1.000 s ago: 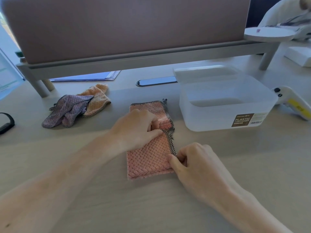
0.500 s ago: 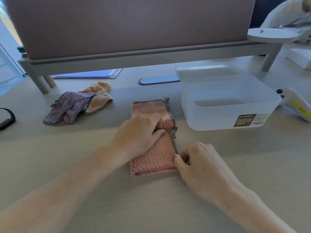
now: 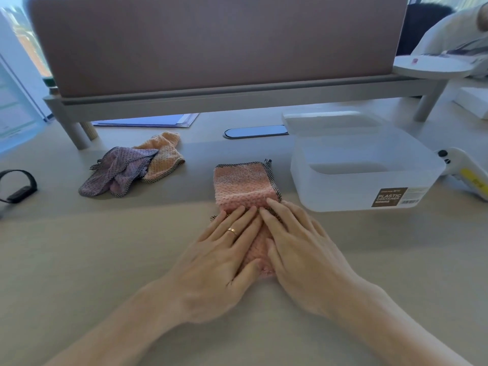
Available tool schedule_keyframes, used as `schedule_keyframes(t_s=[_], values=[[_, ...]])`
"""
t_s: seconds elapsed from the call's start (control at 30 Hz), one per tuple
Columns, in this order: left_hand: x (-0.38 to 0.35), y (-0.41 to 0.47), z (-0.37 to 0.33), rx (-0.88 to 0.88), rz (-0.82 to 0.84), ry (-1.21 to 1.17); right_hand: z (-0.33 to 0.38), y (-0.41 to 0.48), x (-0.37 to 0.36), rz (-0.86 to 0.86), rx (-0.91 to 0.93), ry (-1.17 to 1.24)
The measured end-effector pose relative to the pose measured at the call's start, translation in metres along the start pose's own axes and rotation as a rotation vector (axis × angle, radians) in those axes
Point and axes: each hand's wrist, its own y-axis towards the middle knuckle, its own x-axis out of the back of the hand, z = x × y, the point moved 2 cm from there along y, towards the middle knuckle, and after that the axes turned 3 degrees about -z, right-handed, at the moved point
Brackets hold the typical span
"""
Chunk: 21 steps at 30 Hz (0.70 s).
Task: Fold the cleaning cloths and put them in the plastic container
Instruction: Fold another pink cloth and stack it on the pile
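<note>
Flanking the flat hands, crumpled cloths left, plastic container right.

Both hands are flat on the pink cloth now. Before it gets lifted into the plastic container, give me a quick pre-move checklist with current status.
1. Pink cloth folded into a compact rectangle: ok.
2. Left hand and right hand pressing it flat, side by side: ok.
3. Grip ready for lifting: not ok, both palms lie open on top.
4. Plastic container open, just right of the cloth: ok.
5. Container interior free of things: ok, nothing shows inside.
6. Other cloths done: not ok, purple cloth and orange cloth lie crumpled at left.
</note>
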Motion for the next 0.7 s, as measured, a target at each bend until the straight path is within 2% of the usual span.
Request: schedule_keyframes(t_s=[0.07, 0.13, 0.2, 0.23, 0.33, 0.43, 0.57, 0.63, 0.7], values=[[0.009, -0.003, 0.003, 0.02, 0.023, -0.203, -0.009, -0.005, -0.006, 0.075, -0.038, 0.053], [0.023, -0.007, 0.017, 0.124, -0.089, -0.504, -0.012, -0.009, 0.001, 0.072, -0.075, 0.152], [0.035, -0.009, 0.039, 0.244, -0.281, -0.484, -0.013, -0.01, 0.015, 0.011, -0.187, 0.252], [0.037, -0.007, 0.049, 0.304, -0.304, -0.41, -0.015, -0.008, 0.021, -0.011, -0.258, 0.275], [0.041, 0.005, 0.058, 0.399, -0.141, -0.293, -0.015, 0.007, 0.028, 0.014, -0.364, 0.21], [0.046, 0.02, 0.055, 0.442, 0.035, -0.352, -0.013, 0.021, 0.029, 0.103, -0.355, 0.19], [0.055, 0.029, 0.048, 0.399, 0.159, -0.371, -0.013, 0.027, 0.031, 0.184, -0.354, 0.219], [0.057, 0.025, 0.045, 0.371, 0.146, -0.48, -0.015, 0.025, 0.031, 0.205, -0.338, 0.257], [0.059, 0.019, 0.042, 0.401, 0.103, -0.748, -0.016, 0.02, 0.031, 0.215, -0.307, 0.328]])
